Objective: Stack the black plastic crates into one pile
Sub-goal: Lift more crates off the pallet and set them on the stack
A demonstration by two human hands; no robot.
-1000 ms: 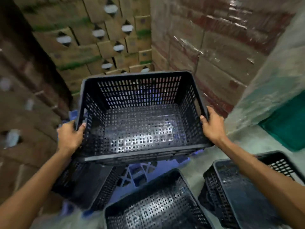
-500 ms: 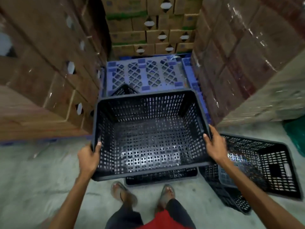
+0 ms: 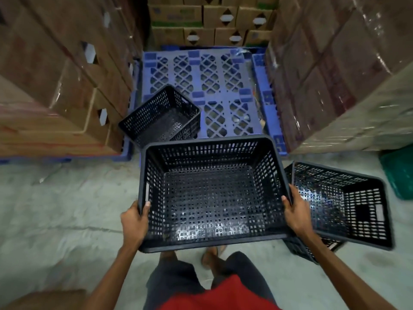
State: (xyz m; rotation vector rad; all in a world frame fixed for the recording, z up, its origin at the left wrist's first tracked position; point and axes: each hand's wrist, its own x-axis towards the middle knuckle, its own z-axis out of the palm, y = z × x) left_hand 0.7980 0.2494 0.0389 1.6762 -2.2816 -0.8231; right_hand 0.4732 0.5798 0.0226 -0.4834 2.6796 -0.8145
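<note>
I hold an empty black perforated crate [image 3: 210, 198] level in front of my waist, above the concrete floor. My left hand [image 3: 134, 222] grips its left rim and my right hand [image 3: 297, 213] grips its right rim. A second black crate [image 3: 348, 202] lies tilted on the floor at the right, resting on another black crate [image 3: 297, 247] that is mostly hidden under it. A further black crate [image 3: 161, 117] sits tilted on the near left corner of the blue pallet.
A blue plastic pallet [image 3: 207, 86] lies ahead between tall stacks of wrapped cardboard boxes, one stack on the left [image 3: 55, 74] and one on the right [image 3: 335, 63]. More boxes [image 3: 212, 21] stand behind. A green bin [image 3: 400, 173] sits at the far right. My feet are below the held crate.
My view has dropped and pulled back from the pallet. The held crate has come down and toward my body, uncovering the crate on the pallet's corner. Both hands keep their grip.
</note>
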